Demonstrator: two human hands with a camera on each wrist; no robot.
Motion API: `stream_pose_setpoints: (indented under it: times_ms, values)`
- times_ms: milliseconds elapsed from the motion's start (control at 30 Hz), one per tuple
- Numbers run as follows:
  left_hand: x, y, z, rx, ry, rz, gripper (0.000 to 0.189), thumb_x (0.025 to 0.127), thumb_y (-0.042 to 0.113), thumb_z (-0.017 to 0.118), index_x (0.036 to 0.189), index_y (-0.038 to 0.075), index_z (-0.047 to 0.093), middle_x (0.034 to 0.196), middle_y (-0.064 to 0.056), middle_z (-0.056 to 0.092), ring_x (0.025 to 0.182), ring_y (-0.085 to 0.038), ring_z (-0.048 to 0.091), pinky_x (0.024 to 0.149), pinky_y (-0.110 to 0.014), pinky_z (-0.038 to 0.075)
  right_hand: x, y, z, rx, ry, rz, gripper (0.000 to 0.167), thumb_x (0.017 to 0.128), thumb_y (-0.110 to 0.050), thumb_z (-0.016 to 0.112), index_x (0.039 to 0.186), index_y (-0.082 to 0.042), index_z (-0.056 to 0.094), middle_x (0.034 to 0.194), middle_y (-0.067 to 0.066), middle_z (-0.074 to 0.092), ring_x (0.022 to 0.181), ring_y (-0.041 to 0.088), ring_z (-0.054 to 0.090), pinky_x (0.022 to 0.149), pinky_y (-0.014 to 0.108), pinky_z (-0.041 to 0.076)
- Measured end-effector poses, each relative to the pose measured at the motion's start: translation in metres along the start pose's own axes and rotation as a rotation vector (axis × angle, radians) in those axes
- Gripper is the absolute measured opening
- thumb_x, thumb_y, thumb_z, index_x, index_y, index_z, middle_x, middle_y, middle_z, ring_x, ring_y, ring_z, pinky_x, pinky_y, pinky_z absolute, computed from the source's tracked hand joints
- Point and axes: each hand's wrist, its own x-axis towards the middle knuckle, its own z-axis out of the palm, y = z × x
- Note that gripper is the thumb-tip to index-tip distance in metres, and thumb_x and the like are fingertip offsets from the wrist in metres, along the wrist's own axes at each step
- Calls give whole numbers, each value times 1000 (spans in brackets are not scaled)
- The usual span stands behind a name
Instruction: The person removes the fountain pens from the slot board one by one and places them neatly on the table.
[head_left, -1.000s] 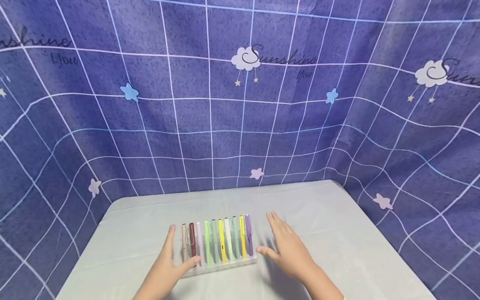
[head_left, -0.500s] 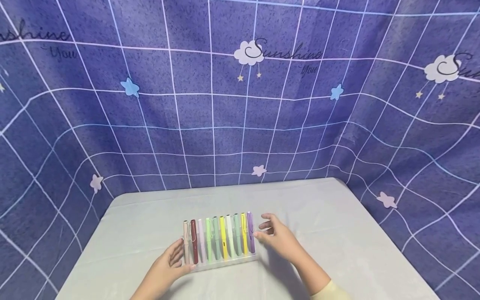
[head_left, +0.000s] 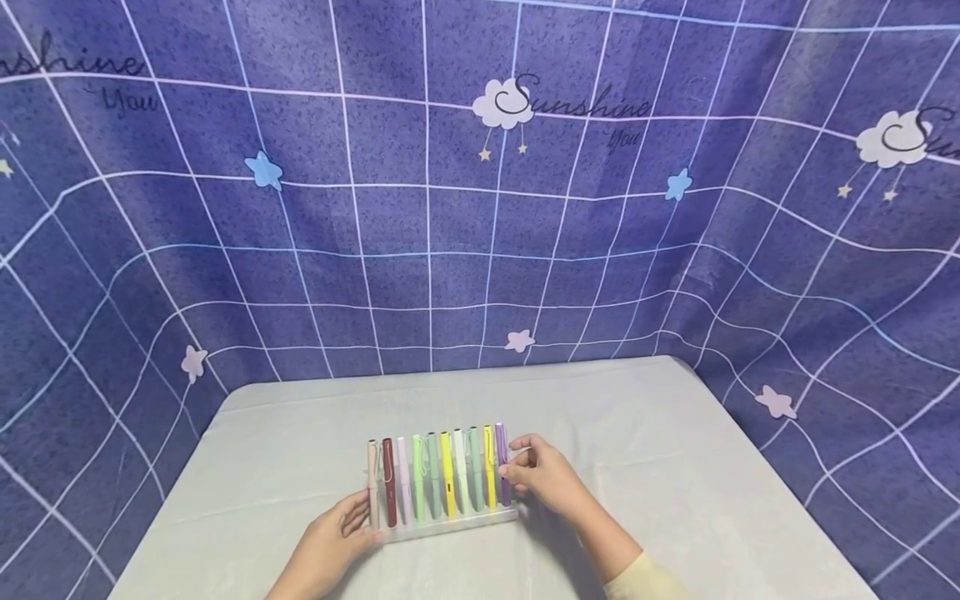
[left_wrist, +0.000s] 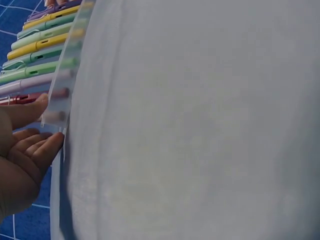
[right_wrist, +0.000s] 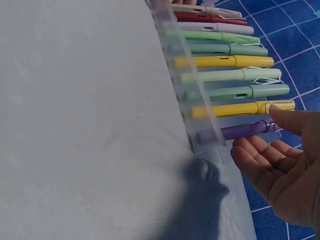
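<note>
A clear pen stand (head_left: 450, 527) on the table holds a row of pens in several colours, all upright. My left hand (head_left: 328, 540) grips the stand's left end, beside the pale pink pen (head_left: 372, 471) and dark red pen (head_left: 390, 492); its thumb (left_wrist: 37, 109) lies at the front edge, fingers at the end. At the other end, my right hand (head_left: 553, 482) pinches the purple pen (right_wrist: 242, 131) near its cap. The right thumb (right_wrist: 287, 119) overlaps the cap of the yellow pen (right_wrist: 235, 108) in the right wrist view, with the other fingers curled at the purple pen's far side.
A pale cloth covers the table (head_left: 652, 425). Behind it and along both sides hangs a blue grid-patterned curtain (head_left: 375, 217) with stars and clouds. The other pens, such as the light green pen (head_left: 418, 479), stand close together.
Both hands were spread open beside the stand. The left has closed in on its left end, while the right has come inward and taken hold of the purple pen.
</note>
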Motion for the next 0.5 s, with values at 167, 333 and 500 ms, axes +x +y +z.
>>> stream_pose_setpoints:
  times_ms: [167,333,500]
  values:
    - [1,-1,0,42,-1,3,72,82,34,77,141,6,48,138,-16,57,128,-31,56,101,-37,48,0,2,3,-1,10,-11,48,86,-16,76,124,0,50,90,11,66,77,20,66,72,38,61]
    - [2,-3,-1,61,3,12,68,81,31,78,139,7,51,136,-15,60,125,-30,58,101,-37,49,0,4,8,-51,28,-38,45,87,-12,75,123,-2,50,87,7,67,73,15,64,67,31,60]
    - [4,-5,0,80,2,22,66,81,32,78,137,8,53,134,-14,61,125,-29,59,102,-40,47,1,5,9,-93,69,-68,34,89,-9,71,119,-6,54,87,5,65,74,14,64,64,25,60]
